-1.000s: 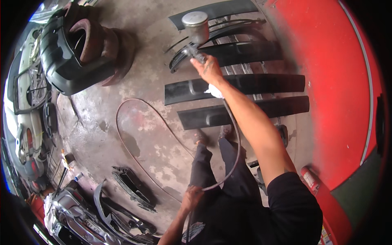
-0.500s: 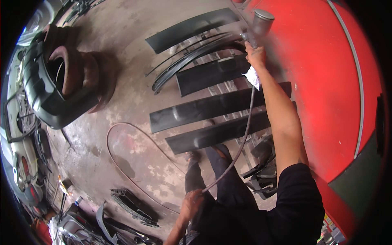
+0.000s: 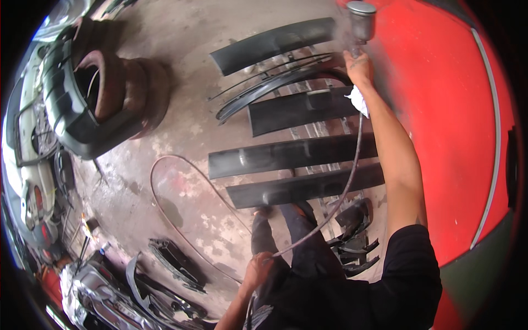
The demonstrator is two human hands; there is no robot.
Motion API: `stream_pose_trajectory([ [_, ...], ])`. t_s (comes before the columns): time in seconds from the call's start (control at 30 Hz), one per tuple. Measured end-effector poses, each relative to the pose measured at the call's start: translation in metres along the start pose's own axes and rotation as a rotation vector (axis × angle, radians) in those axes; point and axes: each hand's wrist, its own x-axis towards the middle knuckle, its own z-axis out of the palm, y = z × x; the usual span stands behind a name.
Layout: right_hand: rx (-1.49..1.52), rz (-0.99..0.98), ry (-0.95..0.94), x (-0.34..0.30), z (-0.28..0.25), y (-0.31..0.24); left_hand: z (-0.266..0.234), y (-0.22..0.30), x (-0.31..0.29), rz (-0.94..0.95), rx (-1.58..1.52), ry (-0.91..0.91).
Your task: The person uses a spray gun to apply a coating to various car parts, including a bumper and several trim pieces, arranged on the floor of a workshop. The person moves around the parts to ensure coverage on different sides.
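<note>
My right hand (image 3: 359, 70) is closed around the handle of a spray gun (image 3: 357, 49) with a metal paint cup (image 3: 362, 25) on top. Pale mist hangs around its front, by the right end of the farthest black panel (image 3: 275, 44). Crumpled white cloth or paper (image 3: 358, 103) hangs below my right wrist, where the hose (image 3: 352, 181) runs down. My left hand (image 3: 260, 268) is closed on that hose near my legs. Nearer lie black curved trim strips (image 3: 275, 91) and further long black panels (image 3: 305, 110), (image 3: 291, 155), (image 3: 305, 186), laid side by side on a slatted support (image 3: 319, 129).
A large red painted panel (image 3: 440, 137) fills the right side. Left, a black bumper (image 3: 82, 132) leans on stacked brown tires (image 3: 132, 88). Loose black parts (image 3: 176, 264) lie at lower left, others (image 3: 355, 242) right of my legs. The hose loops across the concrete floor (image 3: 126, 192).
My right hand has carried the spray gun farther away, from over the curved strips to the end of the farthest panel. The view has shifted a little. My left hand stays on the hose.
</note>
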Motion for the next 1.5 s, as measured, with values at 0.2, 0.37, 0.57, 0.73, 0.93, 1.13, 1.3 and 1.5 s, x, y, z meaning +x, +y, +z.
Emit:
stream_pose_trajectory([
  [0.2,0.239,-0.271,-0.395,-0.085,0.063,-0.131,0.002,0.002,-0.023,-0.142,-0.021,-0.008],
  [0.37,0.434,-0.370,-0.664,-0.144,0.098,-0.223,0.000,0.025,-0.032,-0.171,-0.050,0.063],
  [0.57,0.597,-0.289,-0.830,-0.117,0.116,-0.252,0.004,0.038,-0.024,-0.131,-0.052,0.086],
  [0.73,0.417,-0.113,-0.711,-0.021,0.101,-0.202,-0.002,0.065,0.001,-0.073,-0.067,0.102],
  [0.93,0.227,0.063,-0.373,0.092,0.028,-0.078,-0.001,0.080,0.023,0.013,-0.123,0.063],
  [1.13,-0.232,0.091,0.073,0.144,-0.021,0.046,-0.005,0.085,0.036,0.100,-0.058,0.010],
  [1.3,-0.335,0.083,0.317,0.088,-0.038,0.072,0.000,0.043,0.022,0.010,0.019,0.061],
  [1.5,0.311,-0.211,-0.107,-0.055,-0.018,-0.001,-0.014,-0.018,-0.005,-0.045,0.076,0.098],
])
